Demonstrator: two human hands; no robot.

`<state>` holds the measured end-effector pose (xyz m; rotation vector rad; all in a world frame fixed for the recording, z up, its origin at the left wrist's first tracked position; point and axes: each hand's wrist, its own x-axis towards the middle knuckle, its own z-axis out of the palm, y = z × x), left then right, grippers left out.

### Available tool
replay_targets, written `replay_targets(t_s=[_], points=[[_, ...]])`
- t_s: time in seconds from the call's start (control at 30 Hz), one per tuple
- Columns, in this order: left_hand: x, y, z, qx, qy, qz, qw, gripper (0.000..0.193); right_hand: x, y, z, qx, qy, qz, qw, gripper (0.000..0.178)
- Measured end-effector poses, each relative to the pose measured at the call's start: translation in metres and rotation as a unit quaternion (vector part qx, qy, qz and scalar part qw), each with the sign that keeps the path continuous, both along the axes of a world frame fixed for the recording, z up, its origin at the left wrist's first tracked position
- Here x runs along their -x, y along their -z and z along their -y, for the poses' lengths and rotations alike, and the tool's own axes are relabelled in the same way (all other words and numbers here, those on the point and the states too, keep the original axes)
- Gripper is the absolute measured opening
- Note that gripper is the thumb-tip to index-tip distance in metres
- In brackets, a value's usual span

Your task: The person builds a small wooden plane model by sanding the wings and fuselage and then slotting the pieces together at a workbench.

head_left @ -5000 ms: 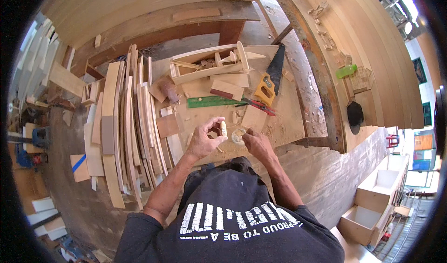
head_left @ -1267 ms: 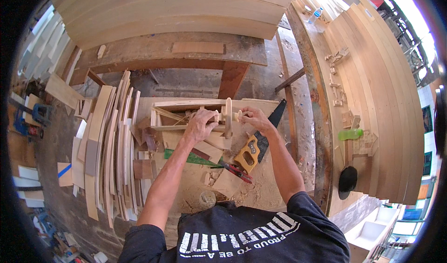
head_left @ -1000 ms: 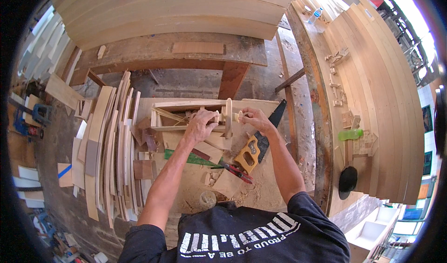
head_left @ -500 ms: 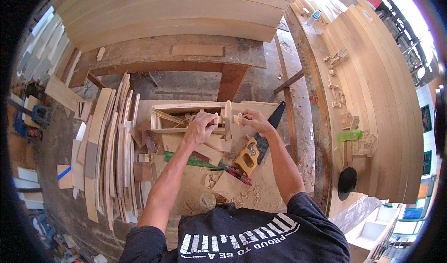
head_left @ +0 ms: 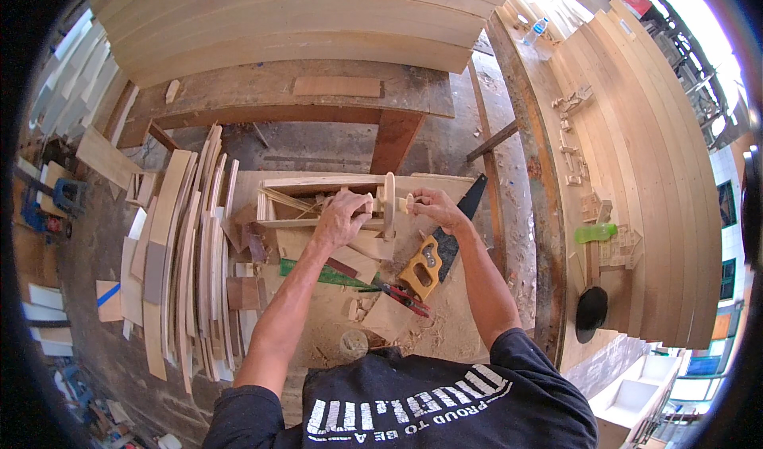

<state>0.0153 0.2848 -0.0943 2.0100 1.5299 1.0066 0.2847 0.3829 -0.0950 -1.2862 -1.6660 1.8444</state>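
Observation:
A narrow wooden slat with a rounded end point(head_left: 389, 204) stands across the right part of an open wooden box point(head_left: 298, 224). On its left, my left hand point(head_left: 343, 217) is closed, pinching a small pale wooden piece point(head_left: 369, 204). My right hand point(head_left: 439, 209), on the other side, pinches another small wooden piece point(head_left: 403, 205) close to the slat. Whether either piece touches the slat, I cannot tell. Thin wooden sticks point(head_left: 296, 203) lie inside the box. A handsaw with a yellow handle point(head_left: 420, 269) rests below my right hand.
A red-handled tool point(head_left: 407, 299), a green strip point(head_left: 338, 276), offcuts, shavings and a small round container point(head_left: 354, 342) lie on the worktable nearer me. Many boards point(head_left: 179, 258) stand stacked at left. The right bench holds a green bottle point(head_left: 595, 233) beside long planks point(head_left: 660, 187).

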Motion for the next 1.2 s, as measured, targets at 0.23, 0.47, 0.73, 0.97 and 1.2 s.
replay_targets(t_s=[0.23, 0.47, 0.73, 0.97, 1.2], points=[[0.0, 0.002, -0.001, 0.004, 0.001, -0.007, 1.0, 0.034, -0.001, 0.002, -0.001, 0.004, -0.003, -0.03, 1.0, 0.031], [0.002, 0.008, -0.001, -0.006, 0.003, 0.002, 1.0, 0.035, 0.001, -0.002, -0.002, 0.018, -0.003, -0.021, 1.0, 0.033], [0.001, 0.008, -0.004, -0.006, 0.011, -0.003, 1.0, 0.039, -0.005, 0.003, -0.004, 0.01, -0.009, -0.011, 1.0, 0.039], [0.005, -0.002, 0.006, 0.043, -0.017, -0.008, 0.999, 0.051, -0.001, -0.023, 0.014, -0.027, 0.005, -0.017, 0.999, 0.062], [0.006, 0.0, 0.004, 0.029, -0.023, -0.009, 0.999, 0.047, -0.005, -0.004, 0.027, -0.251, -0.001, 0.064, 0.966, 0.062]])
